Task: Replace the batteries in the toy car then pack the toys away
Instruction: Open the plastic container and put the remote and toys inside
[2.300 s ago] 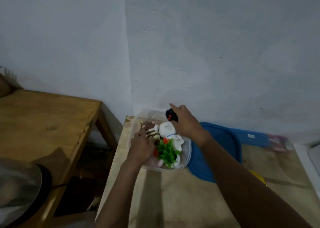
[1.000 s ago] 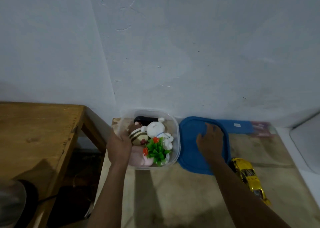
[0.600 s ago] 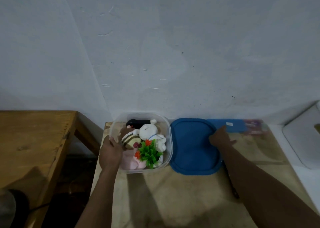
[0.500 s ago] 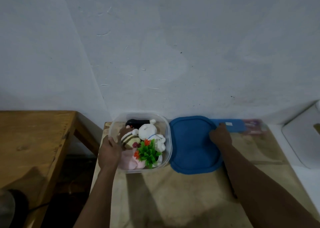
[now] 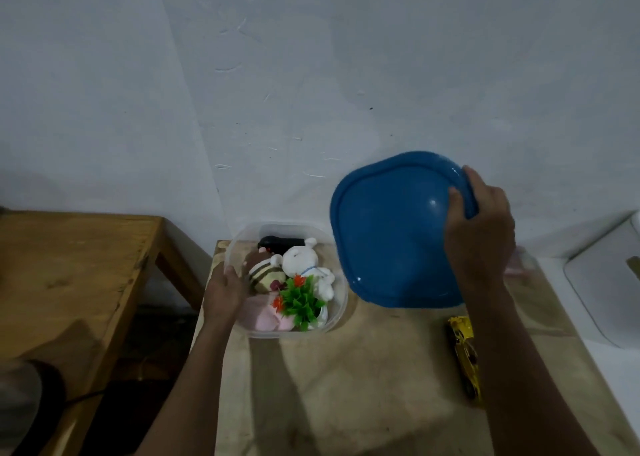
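A clear plastic tub (image 5: 337,320) stands on the small table near the wall. Inside it lie a white plush rabbit (image 5: 301,260), a striped bee plush (image 5: 266,277), a green plastic plant (image 5: 299,299), a pink soft toy (image 5: 263,315) and a black remote (image 5: 277,242). My left hand (image 5: 223,291) grips the tub's left rim. My right hand (image 5: 479,234) holds the blue lid (image 5: 388,234) by its far right edge, lifted and tilted above the table, to the right of the tub. The yellow toy car (image 5: 465,348) lies on the table beside my right forearm.
The small table (image 5: 346,386) has a pale worn top. A wooden table (image 5: 69,282) stands to the left, across a dark gap. A white appliance (image 5: 606,282) is at the right edge. The grey wall rises right behind the tub.
My right hand took hold of the blue lid, which lay flat beside the tub, and raised it off the table, tilted. My left hand stayed on the tub's rim.
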### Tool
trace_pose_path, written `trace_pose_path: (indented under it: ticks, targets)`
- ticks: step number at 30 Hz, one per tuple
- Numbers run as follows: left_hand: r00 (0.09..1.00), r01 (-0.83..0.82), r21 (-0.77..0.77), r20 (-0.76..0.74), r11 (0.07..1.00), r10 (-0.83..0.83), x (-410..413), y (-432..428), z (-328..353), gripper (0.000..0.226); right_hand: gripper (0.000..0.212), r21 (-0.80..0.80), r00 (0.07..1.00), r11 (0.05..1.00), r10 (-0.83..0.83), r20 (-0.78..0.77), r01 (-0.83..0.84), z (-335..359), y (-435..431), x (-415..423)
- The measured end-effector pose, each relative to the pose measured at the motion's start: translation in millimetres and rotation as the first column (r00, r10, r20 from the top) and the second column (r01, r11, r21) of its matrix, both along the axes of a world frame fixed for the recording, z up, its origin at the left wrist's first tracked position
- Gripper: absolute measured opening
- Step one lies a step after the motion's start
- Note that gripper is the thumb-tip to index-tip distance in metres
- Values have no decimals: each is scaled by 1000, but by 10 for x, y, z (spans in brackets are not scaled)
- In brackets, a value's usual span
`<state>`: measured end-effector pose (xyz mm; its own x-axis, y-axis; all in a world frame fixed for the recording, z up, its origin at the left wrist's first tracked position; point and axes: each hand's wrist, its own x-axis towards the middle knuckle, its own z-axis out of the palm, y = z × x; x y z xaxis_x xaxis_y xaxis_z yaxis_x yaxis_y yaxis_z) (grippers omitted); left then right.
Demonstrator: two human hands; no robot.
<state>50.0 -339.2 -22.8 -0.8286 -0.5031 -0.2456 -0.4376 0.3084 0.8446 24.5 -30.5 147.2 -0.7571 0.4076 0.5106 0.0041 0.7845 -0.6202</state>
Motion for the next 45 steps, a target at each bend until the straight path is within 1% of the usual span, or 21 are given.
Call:
trace_pose_path:
  ticks: [3, 5, 7, 9, 10, 11, 12, 13, 15, 17, 19, 22, 25, 29, 31, 33, 36, 38, 40, 42, 45]
  targets:
    - [996, -65, 193, 72, 979, 52, -33, -35, 85, 46, 37, -196, 989, 971, 145, 21, -139, -128, -160, -104]
    - [996, -84, 291, 44, 953, 74, -28, -58, 158, 40, 29, -373, 957, 902, 273, 96, -220, -360, -372, -183]
    - [996, -77, 357, -5, 931, 84, 6, -51, 248, 38, 21, -514, 901, 818, 395, 180, -256, -630, -615, -233]
    - [997, -49, 379, -39, 924, 69, 61, -51, 253, 42, 19, -606, 843, 755, 478, 245, -252, -896, -826, -273]
    - [998, -22, 348, -54, 937, 43, 89, -50, 236, 44, 20, -635, 820, 737, 499, 279, -232, -1016, -914, -288]
    - [998, 5, 296, -66, 955, 15, 107, -57, 201, 48, 20, -643, 804, 739, 500, 320, -203, -1144, -980, -312]
    - [997, 34, 234, -74, 972, -17, 117, -70, 142, 48, 20, -623, 800, 761, 482, 356, -182, -1251, -1042, -330]
    - [996, 53, 180, -74, 982, -40, 123, -75, 102, 46, 19, -558, 802, 812, 443, 400, -170, -1357, -1082, -361]
    - [993, 85, 63, -82, 994, -79, 117, -93, 26, 39, 20, -380, 815, 909, 348, 464, -172, -1485, -1152, -383]
    - [991, 91, -53, -93, 994, -95, 104, -87, -8, 33, 22, -305, 836, 938, 295, 463, -163, -1521, -1192, -380]
    - [991, 82, -112, -96, 990, -93, 105, -75, -12, 36, 26, -307, 840, 937, 299, 453, -168, -1554, -1180, -373]
    - [993, 84, -163, -67, 983, -96, 93, -73, -50, 43, 32, -359, 801, 905, 383, 459, -227, -1653, -1122, -343]
    - [996, 59, -194, -57, 979, -71, 74, -60, -104, 45, 37, -324, 811, 907, 394, 432, -268, -1758, -1073, -314]
    - [997, 39, -236, -61, 971, -55, 43, -55, -110, 41, 39, -280, 818, 922, 370, 439, -267, -1772, -1066, -306]
    - [999, 34, -249, -30, 968, -43, 22, -71, -96, 42, 40, -240, 806, 929, 366, 466, -283, -1765, -1084, -305]
    - [999, 41, -281, -8, 959, -45, -1, -63, -80, 41, 43, -172, 772, 936, 351, 530, -308, -1767, -1106, -330]
    - [997, 83, -360, 19, 929, -81, -24, -18, -52, 44, 58, -16, 726, 930, 298, 619, -368, -1772, -1144, -370]
    - [990, 137, -418, 46, 898, -130, -36, -25, -68, 52, 55, -19, 706, 918, 317, 634, -395, -1779, -1154, -389]
    - [984, 180, -440, 87, 880, -158, -52, -57, -102, 55, 53, -22, 706, 914, 327, 628, -404, -1789, -1153, -404]
    - [982, 189, -436, 110, 880, -156, -82, -78, -128, 56, 52, -10, 702, 914, 319, 637, -406, -1817, -1148, -409]
    - [986, 166, -446, 94, 879, -138, -82, -60, -153, 56, 51, -10, 737, 925, 308, 602, -379, -1845, -1164, -385]
